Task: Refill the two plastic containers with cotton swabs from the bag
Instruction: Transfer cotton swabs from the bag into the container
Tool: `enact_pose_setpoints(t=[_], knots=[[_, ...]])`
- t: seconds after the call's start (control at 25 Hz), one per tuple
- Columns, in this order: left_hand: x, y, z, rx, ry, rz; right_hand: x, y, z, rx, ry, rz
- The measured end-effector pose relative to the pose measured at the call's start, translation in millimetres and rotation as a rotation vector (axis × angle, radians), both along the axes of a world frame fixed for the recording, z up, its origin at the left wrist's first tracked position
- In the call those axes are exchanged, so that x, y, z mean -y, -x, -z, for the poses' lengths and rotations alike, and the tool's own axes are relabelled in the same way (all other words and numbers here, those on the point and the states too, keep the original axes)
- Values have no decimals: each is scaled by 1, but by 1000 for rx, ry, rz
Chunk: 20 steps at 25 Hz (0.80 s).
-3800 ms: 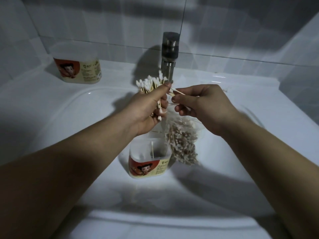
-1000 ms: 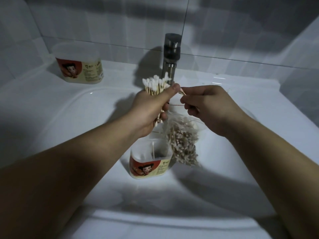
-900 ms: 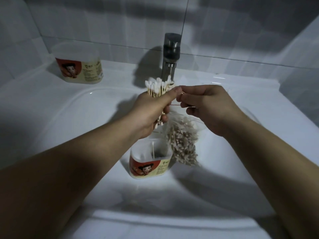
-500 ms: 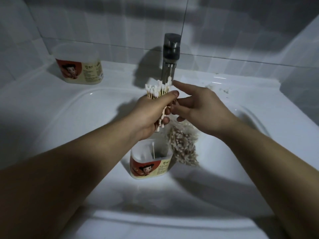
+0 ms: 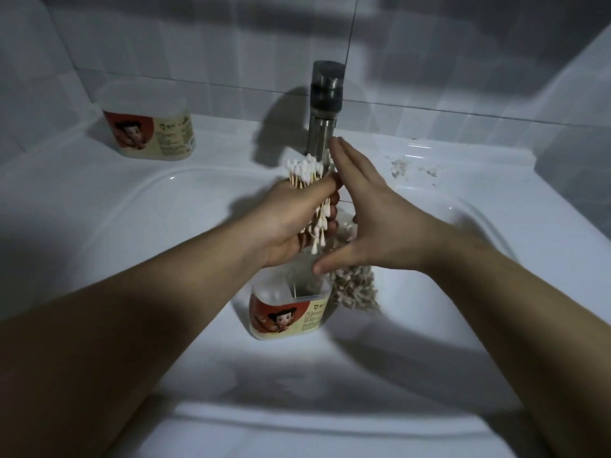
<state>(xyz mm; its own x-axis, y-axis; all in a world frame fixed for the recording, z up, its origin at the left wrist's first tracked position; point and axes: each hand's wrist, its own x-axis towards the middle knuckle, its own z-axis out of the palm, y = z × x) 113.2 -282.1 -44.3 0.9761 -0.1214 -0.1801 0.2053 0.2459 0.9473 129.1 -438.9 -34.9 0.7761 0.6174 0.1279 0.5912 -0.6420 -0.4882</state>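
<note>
Wooden-stemmed cotton swabs [image 5: 305,175] are gripped as a bundle by the left hand [image 5: 291,219]; the right hand [image 5: 373,223], flat-fingered, is held beside, above a clear plastic container [image 5: 289,312].

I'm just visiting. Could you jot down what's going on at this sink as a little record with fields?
Left hand: grips a bundle of cotton swabs, held upright
Right hand: open, straight fingers beside the bundle
Near container: open, in the sink, below the hands
Far container: on the counter, back left
Bag: holds swabs, just right of the near container
Faucet: behind the hands
</note>
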Motion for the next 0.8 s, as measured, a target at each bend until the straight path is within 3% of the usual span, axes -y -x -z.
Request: enact_pose_setpoints(t=[0.16,0.36,0.52,0.68,0.8], knots=[[1,1,1,-17,-2,-9,-3,1,-2,100,-31,26],[2,2,1,-21,13,-28,-4,3,3,34,49,15],[3,3,3,-36,-38,-22,-5,2,1,201,20,49],[4,5,1,-37,14,-12,-3,2,-1,85,71,24],[5,6,0,-52,3,-5,-5,2,3,164,70,19]])
